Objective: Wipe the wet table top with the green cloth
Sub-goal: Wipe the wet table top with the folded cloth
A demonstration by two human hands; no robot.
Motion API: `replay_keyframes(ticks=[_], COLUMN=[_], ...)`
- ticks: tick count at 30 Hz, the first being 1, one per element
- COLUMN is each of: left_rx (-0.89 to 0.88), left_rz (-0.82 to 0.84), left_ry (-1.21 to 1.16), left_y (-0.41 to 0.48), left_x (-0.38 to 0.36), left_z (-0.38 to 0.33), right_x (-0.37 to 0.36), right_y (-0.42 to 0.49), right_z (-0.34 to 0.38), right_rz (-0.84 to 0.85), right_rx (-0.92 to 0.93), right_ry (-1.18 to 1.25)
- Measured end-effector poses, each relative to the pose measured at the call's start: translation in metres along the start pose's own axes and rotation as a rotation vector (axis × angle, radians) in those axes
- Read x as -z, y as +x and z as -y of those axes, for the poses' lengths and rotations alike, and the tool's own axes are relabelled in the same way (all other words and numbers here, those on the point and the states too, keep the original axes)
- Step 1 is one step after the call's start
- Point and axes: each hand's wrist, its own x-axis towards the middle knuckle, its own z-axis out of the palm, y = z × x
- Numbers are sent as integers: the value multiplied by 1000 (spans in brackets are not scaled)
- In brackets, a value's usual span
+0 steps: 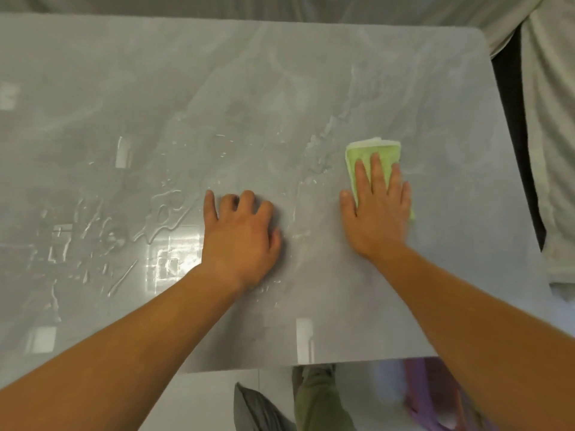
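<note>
A folded green cloth lies flat on the grey marble table top, right of centre. My right hand presses down on it with straight, spread fingers, covering its near half. My left hand rests on the bare table to the left of the cloth, fingertips bent onto the surface, holding nothing. Water streaks and puddles shine on the left and middle of the table. Fainter smears run up to the left of the cloth.
The table's right edge borders a dark gap and pale draped fabric. Its near edge lies above my legs and a purple object on the floor. A fabric-covered wall lies beyond the far edge.
</note>
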Motion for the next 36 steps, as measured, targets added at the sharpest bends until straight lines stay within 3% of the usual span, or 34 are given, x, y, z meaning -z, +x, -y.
replay_keyframes(ticks=[6, 7, 12, 18, 24, 29, 31, 34, 36], left_rx=[-26, -22, 34, 109, 122, 123, 116, 113, 117], left_rz=[-28, -31, -17, 20, 39, 41, 34, 2, -8], left_ry=[-63, -72, -85, -60, -28, -24, -25, -46, -52], left_y=[56, 71, 144, 184, 188, 194, 196, 200, 203], left_x=[10, 12, 18, 28, 36, 46, 47, 49, 50], left_z=[-13, -14, -13, -3, -3, 0, 2, 6, 10], right_x=[12, 15, 22, 28, 43, 41, 45, 50, 47], right_y=[-41, -17, 109, 91, 238, 206, 238, 292, 285], right_z=[-30, -41, -34, -59, -32, -30, -36, -11, 9], right_rz=[127, 115, 11, 108, 13, 83, 84, 44, 13], right_rx=[494, 485, 79, 559, 140, 591, 543, 271, 297], right_ry=[-38, -33, 6, -33, 13, -17, -22, 32, 22])
